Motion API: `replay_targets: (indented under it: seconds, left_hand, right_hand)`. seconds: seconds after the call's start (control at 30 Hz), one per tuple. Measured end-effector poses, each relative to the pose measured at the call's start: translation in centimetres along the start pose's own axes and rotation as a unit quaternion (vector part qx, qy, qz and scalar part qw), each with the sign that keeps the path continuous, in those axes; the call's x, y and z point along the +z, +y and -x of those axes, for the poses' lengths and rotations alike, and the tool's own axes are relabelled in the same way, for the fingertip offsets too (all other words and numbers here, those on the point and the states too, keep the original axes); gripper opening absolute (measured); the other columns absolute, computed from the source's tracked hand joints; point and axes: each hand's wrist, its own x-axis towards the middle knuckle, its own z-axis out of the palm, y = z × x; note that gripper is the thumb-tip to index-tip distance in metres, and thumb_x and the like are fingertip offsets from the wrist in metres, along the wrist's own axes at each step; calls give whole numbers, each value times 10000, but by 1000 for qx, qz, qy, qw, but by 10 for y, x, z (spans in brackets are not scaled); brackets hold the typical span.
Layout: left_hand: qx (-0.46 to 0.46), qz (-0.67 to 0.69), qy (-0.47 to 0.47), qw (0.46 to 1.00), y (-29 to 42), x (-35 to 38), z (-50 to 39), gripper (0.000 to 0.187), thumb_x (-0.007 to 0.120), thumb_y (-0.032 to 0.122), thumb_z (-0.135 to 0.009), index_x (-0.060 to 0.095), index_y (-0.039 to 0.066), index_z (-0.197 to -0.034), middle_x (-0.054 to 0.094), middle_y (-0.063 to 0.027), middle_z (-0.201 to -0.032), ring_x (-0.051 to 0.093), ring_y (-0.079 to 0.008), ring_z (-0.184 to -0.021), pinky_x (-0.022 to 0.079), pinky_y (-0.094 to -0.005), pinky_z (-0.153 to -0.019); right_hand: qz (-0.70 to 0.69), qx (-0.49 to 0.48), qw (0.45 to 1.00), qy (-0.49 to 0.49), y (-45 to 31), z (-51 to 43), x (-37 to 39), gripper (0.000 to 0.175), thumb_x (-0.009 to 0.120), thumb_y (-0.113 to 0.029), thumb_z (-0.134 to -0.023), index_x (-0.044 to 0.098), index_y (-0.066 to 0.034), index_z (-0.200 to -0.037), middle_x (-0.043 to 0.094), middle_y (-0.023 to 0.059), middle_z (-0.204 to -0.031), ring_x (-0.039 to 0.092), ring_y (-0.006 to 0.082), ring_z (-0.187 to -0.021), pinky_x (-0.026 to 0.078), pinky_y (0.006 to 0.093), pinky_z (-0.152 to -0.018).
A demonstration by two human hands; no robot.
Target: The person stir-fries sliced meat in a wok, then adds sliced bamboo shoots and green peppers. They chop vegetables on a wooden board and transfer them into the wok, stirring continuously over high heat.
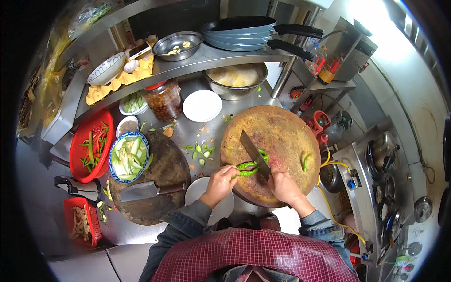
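My right hand [284,185] grips a kitchen cleaver [254,152], its blade angled across a round wooden chopping block [278,123]. Under the blade lie long green chili peppers [246,169], with some pieces showing just past its far side. The near ends of the peppers are held in my left hand [221,183], whose fingers are close to the blade. A separate green pepper piece [306,162] rests on the right part of the block. Partly beneath my left forearm is a white plate [197,190].
To the left, a second chopping block [165,208] bears another cleaver [139,191] and a bowl of sliced green vegetable [129,158]. Beyond are a red basin of peppers [75,155], a lidded jar [164,100] and a white plate [202,105]. A steel shelf [218,58] crosses above; gas burners [384,190] stand right.
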Motion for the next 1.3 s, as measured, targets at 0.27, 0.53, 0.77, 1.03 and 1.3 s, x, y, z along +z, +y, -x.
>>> replay_targets:
  seconds: [0.27,0.53,0.77,1.03,1.3]
  left_hand:
    - [-12,3,23,1000,1,-1,13,139,677,65,-834,696,21,-964,655,-123,-958,643,-292,-893,526,-379,-784]
    - [-41,20,73,996,-12,8,13,120,742,95,-779,702,34,-874,665,-87,-884,650,-257,-823,528,-355,-741]
    - [-59,53,113,990,-11,3,22,114,720,47,-785,639,9,-856,650,-117,-912,647,-307,-834,529,-371,-728]
    - [1,-19,101,995,-26,0,21,63,651,-27,-785,624,14,-824,622,-114,-912,631,-295,-804,521,-383,-725]
    - [-100,-211,146,961,-39,-21,-25,378,712,139,-809,613,46,-1162,499,-155,-1291,492,-352,-1186,416,-439,-990]
  right_hand:
    - [-30,4,999,-10,-14,9,3,214,520,-120,-878,494,52,-1003,640,308,-772,643,489,-755,511,566,-694]
    - [-24,-36,999,-8,-29,6,13,201,513,-111,-884,485,65,-975,637,296,-734,647,482,-739,513,564,-679]
    - [-47,-43,998,6,-23,8,23,196,519,-114,-885,486,39,-1003,643,303,-771,640,497,-761,509,567,-697]
    - [-61,-25,998,-3,-19,18,13,173,542,-123,-880,514,20,-974,630,308,-742,644,481,-744,520,556,-690]
    - [4,162,960,229,84,72,-32,112,543,-74,-870,507,20,-918,606,307,-700,622,483,-671,495,550,-603]
